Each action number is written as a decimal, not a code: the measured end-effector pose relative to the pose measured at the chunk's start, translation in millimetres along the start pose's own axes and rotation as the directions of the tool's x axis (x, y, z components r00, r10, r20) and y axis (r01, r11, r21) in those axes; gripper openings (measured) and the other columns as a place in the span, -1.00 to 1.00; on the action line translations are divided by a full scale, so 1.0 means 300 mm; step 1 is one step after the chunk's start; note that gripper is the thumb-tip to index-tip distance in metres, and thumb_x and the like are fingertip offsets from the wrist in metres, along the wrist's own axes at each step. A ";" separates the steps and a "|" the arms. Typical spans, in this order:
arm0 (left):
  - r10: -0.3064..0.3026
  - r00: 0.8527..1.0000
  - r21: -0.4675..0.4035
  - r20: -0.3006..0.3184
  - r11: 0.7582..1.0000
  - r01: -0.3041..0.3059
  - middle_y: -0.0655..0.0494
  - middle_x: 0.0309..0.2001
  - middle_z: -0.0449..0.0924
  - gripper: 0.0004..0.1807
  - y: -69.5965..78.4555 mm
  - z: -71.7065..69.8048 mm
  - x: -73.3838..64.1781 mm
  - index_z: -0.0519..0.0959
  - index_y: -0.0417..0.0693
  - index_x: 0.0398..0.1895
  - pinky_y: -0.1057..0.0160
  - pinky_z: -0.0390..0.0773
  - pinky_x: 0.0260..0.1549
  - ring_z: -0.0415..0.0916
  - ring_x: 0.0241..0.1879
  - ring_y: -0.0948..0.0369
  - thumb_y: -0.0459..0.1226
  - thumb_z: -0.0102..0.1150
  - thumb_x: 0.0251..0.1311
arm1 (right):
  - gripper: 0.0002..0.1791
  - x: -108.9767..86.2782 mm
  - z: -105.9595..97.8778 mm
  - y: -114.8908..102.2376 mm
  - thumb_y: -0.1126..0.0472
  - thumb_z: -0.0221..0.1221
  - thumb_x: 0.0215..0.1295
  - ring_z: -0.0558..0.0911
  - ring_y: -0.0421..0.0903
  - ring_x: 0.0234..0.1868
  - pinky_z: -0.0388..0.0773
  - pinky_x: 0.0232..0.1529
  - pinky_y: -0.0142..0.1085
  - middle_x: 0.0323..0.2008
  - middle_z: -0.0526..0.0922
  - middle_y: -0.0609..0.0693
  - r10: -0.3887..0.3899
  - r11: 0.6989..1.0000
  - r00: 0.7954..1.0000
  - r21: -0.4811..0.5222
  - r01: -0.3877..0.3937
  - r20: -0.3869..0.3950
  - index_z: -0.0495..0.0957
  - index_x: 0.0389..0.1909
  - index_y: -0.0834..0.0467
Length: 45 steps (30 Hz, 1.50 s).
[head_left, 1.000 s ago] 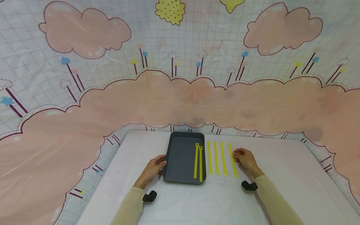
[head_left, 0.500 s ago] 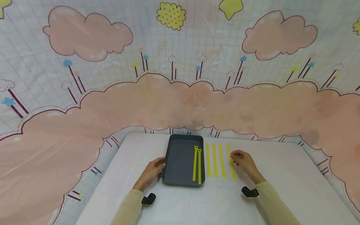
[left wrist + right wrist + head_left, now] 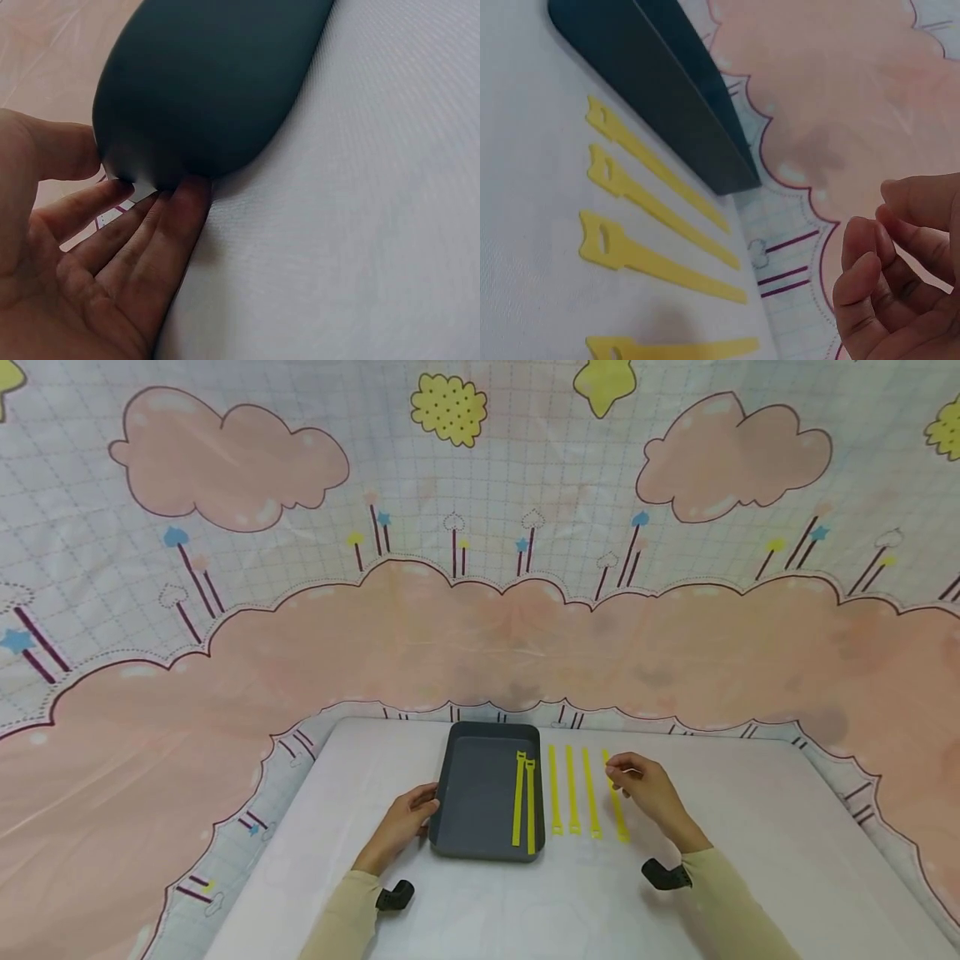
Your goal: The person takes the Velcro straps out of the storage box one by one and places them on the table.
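Observation:
My left hand [image 3: 405, 818] holds the left side of a dark grey tray [image 3: 472, 793]. In the left wrist view its thumb meets the rim and its fingers [image 3: 142, 240] lie against the outer wall. Two yellow slotted straps [image 3: 517, 810], like hook-and-loop cable ties, lie inside the tray at its right. Several more yellow straps [image 3: 555, 793] lie in a row on the table beside it. Over the far part of the rightmost strap [image 3: 618, 818] hovers my right hand [image 3: 648, 789]. Its fingers [image 3: 859, 289] are loosely bent, with nothing visible between thumb and fingertips.
A white table [image 3: 480, 910] bears everything. Behind it hangs a printed cloth [image 3: 465, 635] with clouds and stars, close to the tray's far edge. Each wrist carries a black camera mount, one on the left [image 3: 395, 896] and one on the right [image 3: 665, 875].
My right hand has moved slightly along the rightmost strap, toward its far end. The left hand keeps its place at the tray, and the straps lie as before. The head view has shifted slightly.

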<state>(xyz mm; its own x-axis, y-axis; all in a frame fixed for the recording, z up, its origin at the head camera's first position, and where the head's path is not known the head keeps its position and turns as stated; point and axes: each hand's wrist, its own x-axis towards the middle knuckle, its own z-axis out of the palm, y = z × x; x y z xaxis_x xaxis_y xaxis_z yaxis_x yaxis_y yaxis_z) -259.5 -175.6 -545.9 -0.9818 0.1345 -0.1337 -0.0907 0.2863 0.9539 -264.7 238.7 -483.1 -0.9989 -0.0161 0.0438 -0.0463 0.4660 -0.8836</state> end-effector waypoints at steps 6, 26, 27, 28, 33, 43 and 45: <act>0.000 1.000 -0.007 -0.005 1.000 0.000 -0.25 0.32 0.42 -0.51 0.000 -0.001 -0.002 0.38 -0.17 0.37 0.16 0.62 -0.22 0.45 0.25 -0.13 -0.29 0.06 0.40 | -0.70 -0.023 0.012 -0.044 0.12 0.21 0.37 0.63 0.12 -0.27 0.55 -0.33 -0.26 -0.18 0.67 0.17 -0.053 0.998 0.999 -0.036 0.053 0.011 0.57 -0.02 0.24; 0.008 1.000 -0.015 -0.010 1.000 -0.008 -0.27 0.31 0.43 -0.51 0.007 0.002 -0.004 0.37 -0.19 0.36 0.10 0.64 -0.17 0.45 0.26 -0.13 -0.29 0.06 0.40 | -0.77 -0.058 0.110 -0.098 0.17 0.22 0.36 0.63 -0.02 -0.26 0.54 -0.36 -0.33 -0.22 0.64 0.10 -0.123 0.991 0.983 -0.042 0.129 0.137 0.57 -0.07 0.20; 0.007 1.000 -0.015 -0.011 1.000 -0.007 -0.26 0.31 0.43 -0.51 0.009 0.003 -0.004 0.37 -0.18 0.36 0.10 0.64 -0.17 0.45 0.26 -0.13 -0.29 0.06 0.40 | -0.78 -0.059 0.116 -0.100 0.17 0.23 0.35 0.63 -0.04 -0.25 0.54 -0.36 -0.34 -0.21 0.64 0.10 -0.128 0.990 0.981 -0.043 0.136 0.147 0.57 -0.07 0.20; 0.013 1.000 -0.006 -0.009 1.000 -0.013 -0.28 0.31 0.43 -0.52 0.011 0.002 -0.006 0.37 -0.20 0.36 0.09 0.64 -0.17 0.45 0.25 -0.15 -0.29 0.05 0.41 | -0.79 -0.059 0.122 -0.101 0.18 0.23 0.35 0.63 -0.07 -0.24 0.54 -0.36 -0.35 -0.20 0.64 0.10 -0.137 0.989 0.978 -0.041 0.145 0.158 0.57 -0.08 0.20; 0.012 1.000 0.001 -0.005 1.000 -0.012 -0.30 0.31 0.42 -0.51 0.014 0.003 -0.011 0.37 -0.22 0.36 0.09 0.64 -0.17 0.44 0.26 -0.16 -0.29 0.05 0.40 | -0.82 -0.068 0.152 -0.111 0.20 0.24 0.33 0.61 -0.13 -0.20 0.56 -0.29 -0.36 -0.17 0.65 0.04 -0.177 0.980 0.968 -0.059 0.190 0.180 0.59 -0.10 0.16; 0.005 1.000 -0.007 0.002 1.000 -0.005 -0.30 0.31 0.41 -0.51 0.010 0.000 -0.012 0.36 -0.23 0.36 0.08 0.64 -0.17 0.44 0.26 -0.16 -0.29 0.06 0.40 | -0.84 -0.103 0.200 -0.145 0.22 0.24 0.33 0.60 -0.18 -0.20 0.53 -0.28 -0.39 -0.12 0.68 0.05 -0.305 0.935 0.918 -0.103 0.339 0.254 0.59 -0.12 0.15; 0.005 1.000 -0.009 0.000 1.000 -0.005 -0.30 0.31 0.41 -0.51 0.012 -0.001 -0.011 0.36 -0.23 0.36 0.08 0.64 -0.17 0.44 0.26 -0.16 -0.30 0.05 0.41 | -0.82 -0.107 0.206 -0.153 0.24 0.25 0.32 0.60 -0.18 -0.21 0.52 -0.29 -0.38 -0.11 0.68 0.06 -0.329 0.924 0.908 -0.110 0.367 0.260 0.59 -0.10 0.18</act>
<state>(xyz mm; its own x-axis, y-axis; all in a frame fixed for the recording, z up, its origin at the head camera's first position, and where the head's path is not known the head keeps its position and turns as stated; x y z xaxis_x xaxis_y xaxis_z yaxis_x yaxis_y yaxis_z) -256.6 -175.1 -541.9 -0.9822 0.1363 -0.1290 -0.0873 0.2766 0.9570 -230.9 163.0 -472.7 -0.8931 -0.3979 0.2098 -0.4083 0.5216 -0.7491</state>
